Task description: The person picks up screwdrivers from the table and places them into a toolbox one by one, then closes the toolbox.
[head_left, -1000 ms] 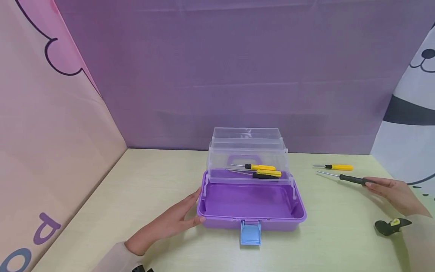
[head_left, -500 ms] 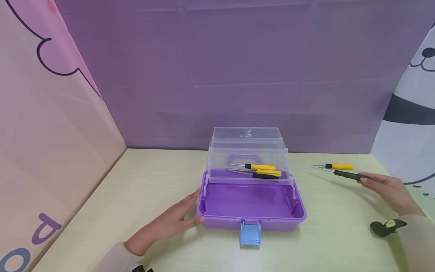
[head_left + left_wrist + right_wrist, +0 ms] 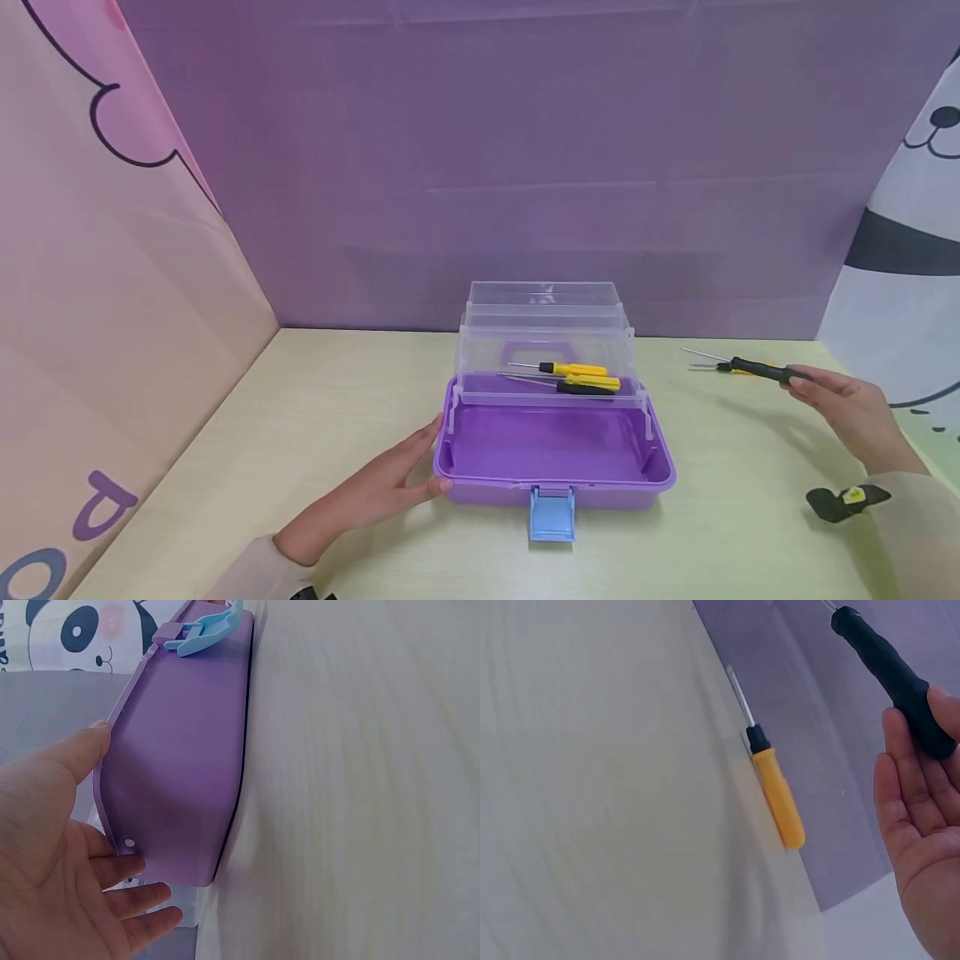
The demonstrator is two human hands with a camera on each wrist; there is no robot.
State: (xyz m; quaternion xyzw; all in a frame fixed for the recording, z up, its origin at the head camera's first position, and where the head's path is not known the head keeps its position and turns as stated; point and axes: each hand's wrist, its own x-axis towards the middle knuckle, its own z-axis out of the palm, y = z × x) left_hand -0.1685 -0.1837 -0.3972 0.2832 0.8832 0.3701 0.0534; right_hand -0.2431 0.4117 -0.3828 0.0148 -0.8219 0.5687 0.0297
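At the right of the head view my right hand [image 3: 851, 417] pinches the handle end of a black screwdriver [image 3: 761, 369], raised off the table with its shaft pointing left. Behind it lies a yellow screwdriver [image 3: 776, 787], mostly covered in the head view but plain in the right wrist view. A purple toolbox [image 3: 487, 493] stands with its clear lid up. My left hand [image 3: 382, 483] touches its left front corner, thumb on the front rim and fingers along the side. In the clear tray [image 3: 480, 398] lie a yellow screwdriver [image 3: 581, 369] and yellow and black handles [image 3: 596, 382] close together.
A blue latch [image 3: 552, 517] hangs down at the toolbox's front. The pale table [image 3: 360, 375] meets a purple backdrop [image 3: 375, 292] at the rear, with printed cloth walls on the left and right. A black device [image 3: 843, 502] sits at my right wrist.
My right hand has lifted the black screwdriver and moved slightly left and back, so it now overlaps the yellow screwdriver in the head view. The left hand and toolbox have stayed put.
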